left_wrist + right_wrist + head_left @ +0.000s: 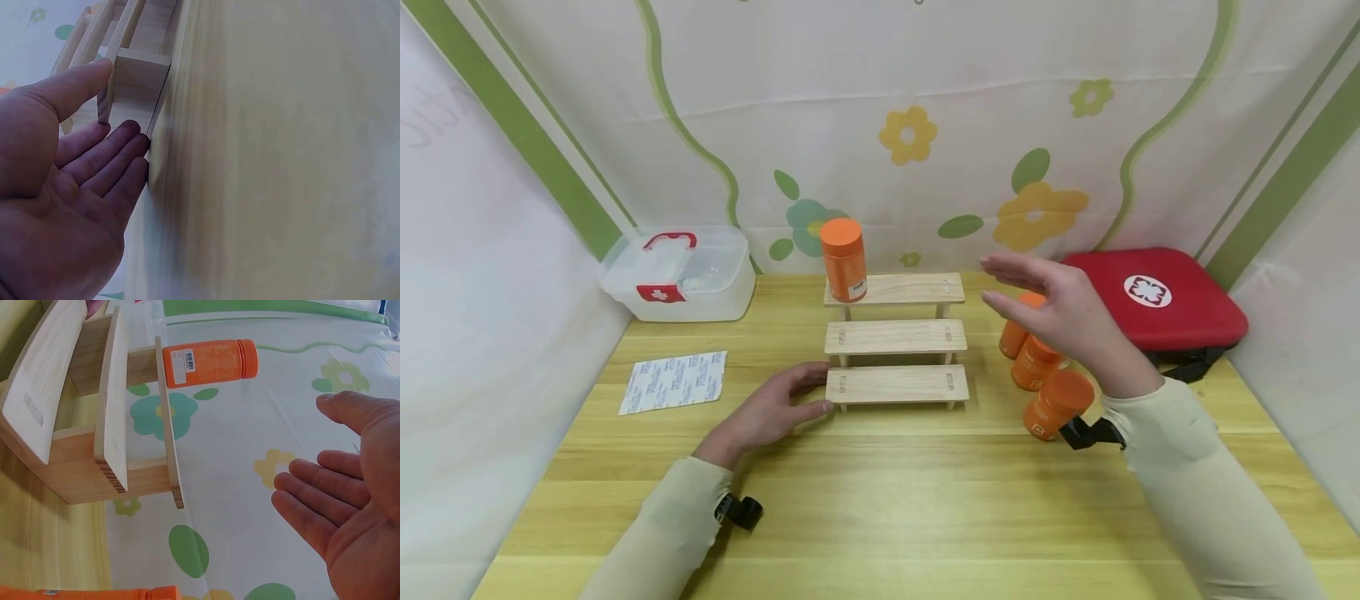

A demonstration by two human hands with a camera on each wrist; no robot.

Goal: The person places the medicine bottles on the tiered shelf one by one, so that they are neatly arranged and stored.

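A three-step wooden rack (897, 337) stands in the middle of the table. One orange bottle (844, 260) stands upright at the left end of its top step. My left hand (775, 408) is at the left end of the lowest step, its thumb (87, 84) against the board's edge and its other fingers extended low beside the rack's side. My right hand (1052, 312) is raised, empty, with thumb and fingers apart, right of the rack. Beneath and beside it, several orange bottles (1051, 408) stand on the table, partly hidden by hand and wrist.
At the back right lies a red first-aid case (1157, 300) with a black strap (1195, 365). A clear plastic box (715, 287) with a red handle stands at the back left. In front of it lies a printed white packet (674, 382). Fabric walls enclose the table.
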